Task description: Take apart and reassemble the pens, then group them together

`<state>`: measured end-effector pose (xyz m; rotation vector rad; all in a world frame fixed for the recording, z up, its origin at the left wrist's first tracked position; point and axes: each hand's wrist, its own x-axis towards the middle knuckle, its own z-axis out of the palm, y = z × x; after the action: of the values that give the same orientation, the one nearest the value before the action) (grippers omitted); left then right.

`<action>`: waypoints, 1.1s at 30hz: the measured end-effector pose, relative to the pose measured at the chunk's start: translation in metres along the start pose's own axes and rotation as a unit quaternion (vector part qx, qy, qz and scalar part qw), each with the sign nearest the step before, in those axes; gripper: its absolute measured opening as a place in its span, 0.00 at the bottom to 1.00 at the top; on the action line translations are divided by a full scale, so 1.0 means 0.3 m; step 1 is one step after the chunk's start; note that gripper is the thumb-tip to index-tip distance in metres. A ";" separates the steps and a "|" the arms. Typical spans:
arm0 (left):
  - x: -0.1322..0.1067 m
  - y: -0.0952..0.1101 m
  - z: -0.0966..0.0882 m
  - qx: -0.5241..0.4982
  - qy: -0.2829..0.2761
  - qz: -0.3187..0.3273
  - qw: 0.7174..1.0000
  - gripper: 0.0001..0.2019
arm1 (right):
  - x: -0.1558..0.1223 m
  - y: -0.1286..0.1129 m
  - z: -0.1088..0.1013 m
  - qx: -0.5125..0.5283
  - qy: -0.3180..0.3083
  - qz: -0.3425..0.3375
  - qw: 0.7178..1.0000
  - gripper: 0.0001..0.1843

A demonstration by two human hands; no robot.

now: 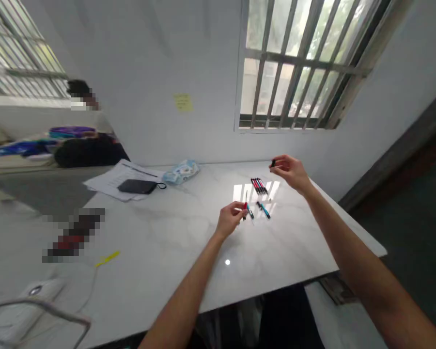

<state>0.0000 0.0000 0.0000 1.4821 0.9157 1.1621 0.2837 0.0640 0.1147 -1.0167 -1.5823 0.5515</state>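
Note:
My left hand (230,217) is closed around a red pen (245,206) that stands nearly upright just above the white marble table (174,242). My right hand (289,170) is raised over the table's far right part and pinches a small black piece (273,163), perhaps a pen cap, between fingertips. Two blue pens (264,210) lie on the table just right of my left hand. A neat row of several red and black pens (259,186) lies beyond them, below my right hand.
At the table's far left lie papers (111,182) with a black pouch (137,186) on them, and a crumpled plastic packet (181,172) beside them. A yellow strip (108,258) rests near the left front. A person sits at back left. Barred window behind.

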 end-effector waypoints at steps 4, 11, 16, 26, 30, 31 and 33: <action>-0.004 0.015 0.004 -0.009 0.007 0.003 1.000 0.17 | -0.164 0.200 -0.010 -0.178 0.021 0.159 0.971 0.20; -0.007 0.023 0.013 -0.004 0.013 0.000 1.000 0.15 | -0.369 0.384 0.039 -0.314 0.035 0.243 0.917 0.18; -0.007 0.026 0.013 0.001 0.015 -0.003 1.000 0.15 | -0.381 0.408 0.079 -0.347 0.029 0.221 0.911 0.21; -0.004 0.015 0.013 0.007 0.005 -0.004 1.000 0.16 | -0.386 0.413 0.102 -0.322 0.031 0.188 0.927 0.15; -0.002 0.012 0.011 0.007 0.010 -0.005 1.000 0.16 | -0.390 0.408 0.097 -0.316 0.034 0.181 0.931 0.15; -0.002 0.012 0.011 0.006 0.012 -0.005 1.000 0.16 | -0.390 0.403 0.094 -0.317 0.036 0.178 0.931 0.15; -0.002 0.014 0.010 0.005 0.014 -0.003 1.000 0.16 | -0.389 0.381 0.093 -0.315 0.046 0.164 0.934 0.14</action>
<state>0.0026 -0.0020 0.0039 1.4739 0.9463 1.1780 0.2946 0.0302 -0.0472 -1.7861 -1.5418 0.2015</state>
